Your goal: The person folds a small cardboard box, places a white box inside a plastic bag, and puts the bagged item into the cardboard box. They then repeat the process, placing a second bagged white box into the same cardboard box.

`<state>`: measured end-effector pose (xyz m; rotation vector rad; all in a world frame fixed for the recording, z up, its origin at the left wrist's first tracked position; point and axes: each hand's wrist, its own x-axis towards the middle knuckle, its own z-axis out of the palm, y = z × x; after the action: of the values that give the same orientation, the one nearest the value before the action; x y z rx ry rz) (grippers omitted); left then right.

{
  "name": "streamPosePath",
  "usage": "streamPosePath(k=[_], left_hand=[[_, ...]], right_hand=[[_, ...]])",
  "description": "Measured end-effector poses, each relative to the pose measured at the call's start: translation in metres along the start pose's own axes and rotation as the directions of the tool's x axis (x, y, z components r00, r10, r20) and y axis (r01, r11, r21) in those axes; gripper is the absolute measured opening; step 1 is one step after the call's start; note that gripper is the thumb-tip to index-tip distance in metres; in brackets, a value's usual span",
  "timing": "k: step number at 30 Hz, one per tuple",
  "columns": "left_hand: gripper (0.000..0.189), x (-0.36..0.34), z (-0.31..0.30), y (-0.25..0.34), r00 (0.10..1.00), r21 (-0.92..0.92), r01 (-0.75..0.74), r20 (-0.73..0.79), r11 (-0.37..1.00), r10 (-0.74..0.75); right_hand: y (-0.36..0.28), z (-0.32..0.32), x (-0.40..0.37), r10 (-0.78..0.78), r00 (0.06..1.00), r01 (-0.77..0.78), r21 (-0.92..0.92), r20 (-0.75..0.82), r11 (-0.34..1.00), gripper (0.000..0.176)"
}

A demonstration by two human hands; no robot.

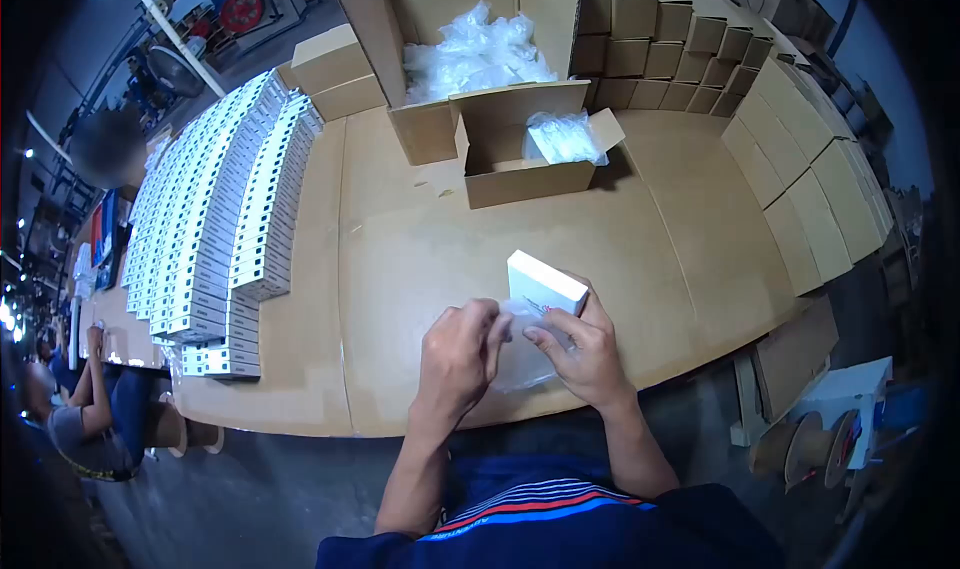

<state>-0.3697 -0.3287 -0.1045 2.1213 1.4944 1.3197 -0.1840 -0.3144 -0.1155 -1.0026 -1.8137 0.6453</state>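
Note:
My right hand (pixel 588 354) is closed around a small white box (pixel 540 281), which it holds tilted above the near part of the table. A thin see-through plastic bag (pixel 522 361) hangs below the box, between my two hands. My left hand (pixel 460 354) is closed in a pinch at the bag's edge, just left of the box. Its fingertips partly hide the part of the bag they grip. Whether the lower end of the box is inside the bag cannot be made out.
An open carton (pixel 530 187) holding a bagged item (pixel 567 137) stands ahead on the table (pixel 480 254). Behind it, a larger carton (pixel 420 134) contains plastic bags (pixel 485 47). White boxes (pixel 215 209) are stacked left; brown cartons (pixel 815 184) line the right. Other people sit far left.

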Motion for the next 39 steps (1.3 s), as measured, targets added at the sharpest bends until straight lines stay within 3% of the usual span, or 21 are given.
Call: streamPosePath(k=[3,5,7,9,10,13,14,17,20,23,24,29,32,35,36,39], left_hand=[[0.008,-0.001,0.005,-0.016,0.968,-0.204,0.248,0.013,0.947,-0.25],[0.007,0.006,-0.002,-0.016,0.892,-0.296,0.445,0.064,0.845,-0.448],[0.012,0.013,-0.001,-0.017,0.897,-0.423,0.412,0.032,0.807,-0.441],[0.015,0.013,0.002,-0.022,0.891,-0.519,0.391,0.007,0.76,-0.453],[0.023,0.006,-0.002,-0.039,0.878,-0.651,0.395,0.059,0.648,-0.476],[0.031,0.005,0.02,-0.06,0.806,-0.803,-0.006,-0.357,0.596,-0.473],[0.048,-0.005,0.021,-0.055,0.751,-0.887,0.068,-0.256,0.457,-0.609],[0.056,-0.037,0.025,-0.044,0.805,-0.897,0.337,0.117,0.285,-0.582],[0.059,-0.038,0.021,-0.022,0.808,-0.721,0.542,0.307,0.431,-0.503],[0.051,-0.032,0.028,-0.016,0.799,-0.653,0.549,0.228,0.521,-0.556],[0.05,-0.034,0.031,-0.018,0.853,-0.617,0.466,0.121,0.634,-0.508],[0.045,-0.042,0.021,-0.025,0.935,-0.446,0.348,0.1,0.825,-0.34],[0.044,-0.045,0.017,-0.032,0.954,-0.374,0.3,0.144,0.878,-0.265],[0.042,-0.045,0.015,-0.032,0.955,-0.374,0.292,0.167,0.88,-0.246],[0.042,-0.044,0.015,-0.032,0.956,-0.377,0.288,0.165,0.881,-0.242],[0.042,-0.043,0.016,-0.034,0.96,-0.364,0.269,0.174,0.891,-0.219]], right_hand=[[0.004,-0.008,-0.011,0.127,0.987,-0.128,-0.003,0.097,0.992,0.017],[0.008,-0.01,-0.016,0.153,0.981,-0.156,0.012,0.121,0.988,0.017],[0.009,-0.011,-0.019,0.174,0.971,-0.176,0.0,0.163,0.984,0.017],[0.015,-0.006,-0.023,0.175,0.979,-0.175,-0.008,0.106,0.985,0.017],[0.018,-0.004,-0.025,0.174,0.982,-0.174,-0.012,0.078,0.985,0.017],[0.022,-0.001,-0.026,0.172,0.984,-0.173,-0.026,-0.053,0.985,0.018],[0.024,0.0,-0.028,0.215,0.973,-0.213,0.031,-0.077,0.976,0.019],[0.028,0.001,-0.029,0.197,0.974,-0.202,-0.03,-0.116,0.979,0.019],[0.028,0.005,-0.027,0.129,0.986,-0.135,-0.05,-0.105,0.99,0.018],[0.029,0.007,-0.027,0.1,0.995,-0.099,0.021,-0.028,0.995,0.014],[0.033,0.007,-0.031,0.124,0.992,-0.122,0.055,-0.028,0.991,0.014],[0.054,-0.023,-0.022,0.318,0.934,-0.258,0.313,-0.16,0.914,0.033],[0.03,-0.035,0.011,0.211,0.932,-0.003,0.577,-0.294,0.817,0.054],[0.031,-0.053,0.026,-0.028,0.985,0.108,0.482,-0.17,0.87,0.066],[0.025,-0.051,0.034,-0.045,0.974,0.153,0.502,-0.22,0.851,0.059],[0.017,-0.049,0.05,-0.18,0.977,0.211,0.461,-0.112,0.862,0.055]])
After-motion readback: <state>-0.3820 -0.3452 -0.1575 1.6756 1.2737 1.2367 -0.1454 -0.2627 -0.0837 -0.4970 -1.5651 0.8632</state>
